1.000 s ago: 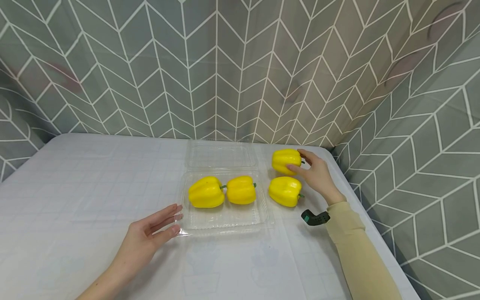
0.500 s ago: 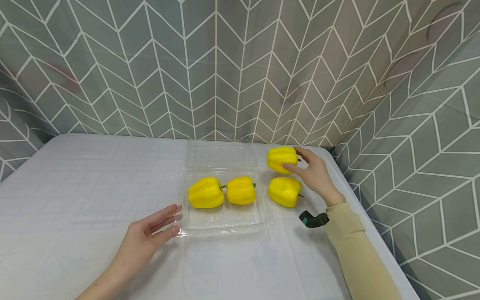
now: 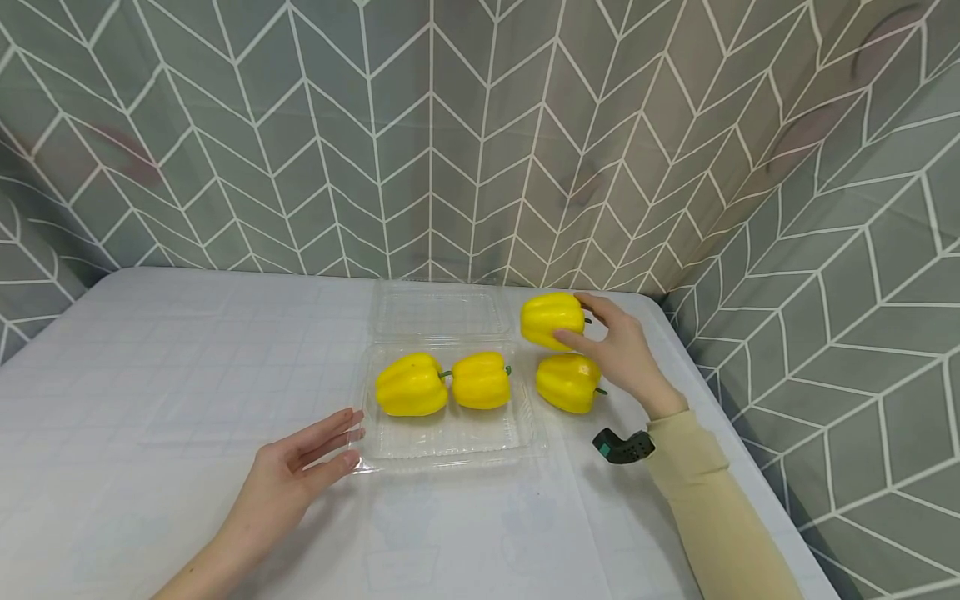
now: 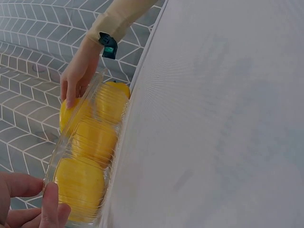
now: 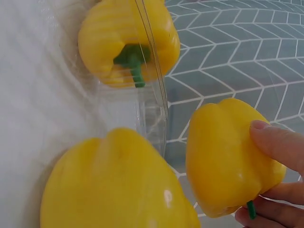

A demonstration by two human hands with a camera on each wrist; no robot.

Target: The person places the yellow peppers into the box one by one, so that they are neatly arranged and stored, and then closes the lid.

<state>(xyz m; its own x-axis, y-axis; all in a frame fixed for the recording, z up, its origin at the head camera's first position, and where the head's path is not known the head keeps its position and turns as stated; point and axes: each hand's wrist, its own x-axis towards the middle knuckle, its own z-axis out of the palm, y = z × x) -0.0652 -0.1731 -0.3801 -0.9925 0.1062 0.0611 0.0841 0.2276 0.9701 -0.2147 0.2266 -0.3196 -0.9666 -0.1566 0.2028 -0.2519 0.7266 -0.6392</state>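
My right hand (image 3: 626,354) grips a yellow bell pepper (image 3: 550,320) near its green stem, thumb on the near side; in the right wrist view this pepper (image 5: 225,156) is off the table. Just below it on the cloth lies another yellow bell pepper (image 3: 567,383). A clear plastic clamshell container (image 3: 450,442) sits mid-table with its lid (image 3: 442,312) folded back. Inside, at the back, two yellow bell peppers (image 3: 411,385) lie in a row, stems to the right. My left hand (image 3: 300,462) pinches the container's left rim, as the left wrist view shows between thumb and fingers (image 4: 50,204).
A white cloth covers the table (image 3: 187,358). Grey patterned curtains (image 3: 420,150) hang behind it and along its right side. A black wrist mount (image 3: 624,447) sticks out from my right sleeve.
My right hand has lifted its bell pepper slightly and carried it left toward the container. The left hand, the container and the other peppers stay where they were.
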